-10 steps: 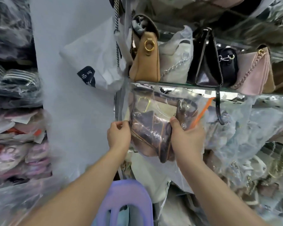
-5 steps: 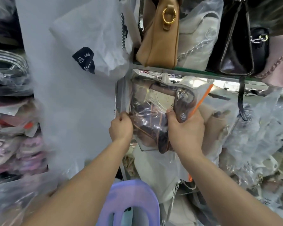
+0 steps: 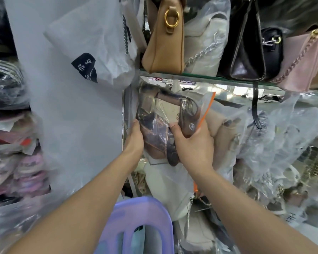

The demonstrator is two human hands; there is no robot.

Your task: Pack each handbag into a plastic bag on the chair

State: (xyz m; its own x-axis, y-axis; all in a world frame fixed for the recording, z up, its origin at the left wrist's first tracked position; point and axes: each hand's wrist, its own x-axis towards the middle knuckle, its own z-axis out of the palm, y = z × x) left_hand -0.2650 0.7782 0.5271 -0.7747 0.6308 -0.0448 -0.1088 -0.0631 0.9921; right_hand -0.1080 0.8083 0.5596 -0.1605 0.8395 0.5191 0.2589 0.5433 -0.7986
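A brown patterned handbag [image 3: 160, 136] sits inside a clear plastic bag [image 3: 204, 101] with an orange strip along its edge. I hold it up under the glass shelf, at the left end of the lower shelf space. My left hand [image 3: 135, 138] grips the bag's left side. My right hand [image 3: 193, 142] grips its right side, thumb on the front. The purple plastic chair [image 3: 136, 219] shows its backrest at the bottom centre, below my arms.
On the glass shelf [image 3: 200, 77] above stand a tan handbag [image 3: 165, 39], a wrapped white bag [image 3: 204, 44], a black bag [image 3: 246, 48] and a pink bag [image 3: 301, 61]. More wrapped bags [image 3: 264, 140] crowd the right. A white dust bag [image 3: 92, 44] hangs left, beside stacked packaged goods [image 3: 9, 143].
Both hands have carried the bagged handbag up and in toward the space under the glass shelf. The view has closed in on the shelving.
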